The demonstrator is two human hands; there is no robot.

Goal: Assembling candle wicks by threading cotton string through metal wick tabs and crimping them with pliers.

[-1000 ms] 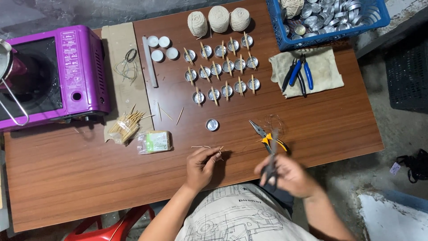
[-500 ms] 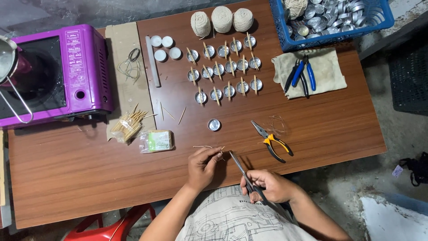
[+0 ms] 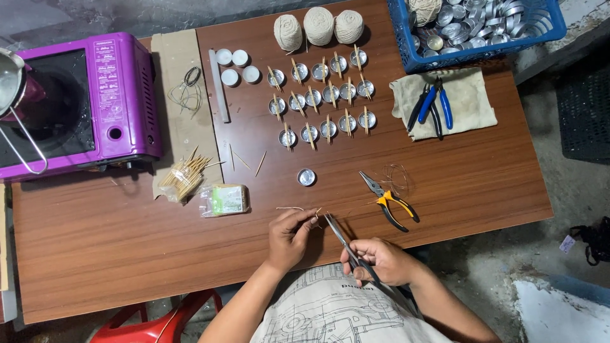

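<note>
A: Head view, status?
B: Left hand (image 3: 289, 238) at the near edge of the desk (image 3: 127, 241), fingers pinched together on a thin wick piece (image 3: 291, 208). Wick sticks out left of the fingertips, just above the desk.
A: Right hand?
B: Right hand (image 3: 381, 260) just right of it, fingers clamped on scissors (image 3: 343, 238). Blade tips point far-left, right at the left fingertips. Can't tell if the blades touch the wick.
A: Surroundings?
B: Orange-handled pliers (image 3: 389, 202) lying just right of the hands. One lone metal cup (image 3: 306, 176) beyond them. Rows of cups with sticks (image 3: 321, 101) farther back. Purple stove (image 3: 76, 101) far left, blue basket (image 3: 413, 57) far right, blue-handled pliers (image 3: 435, 105) on a cloth (image 3: 473, 105).
</note>
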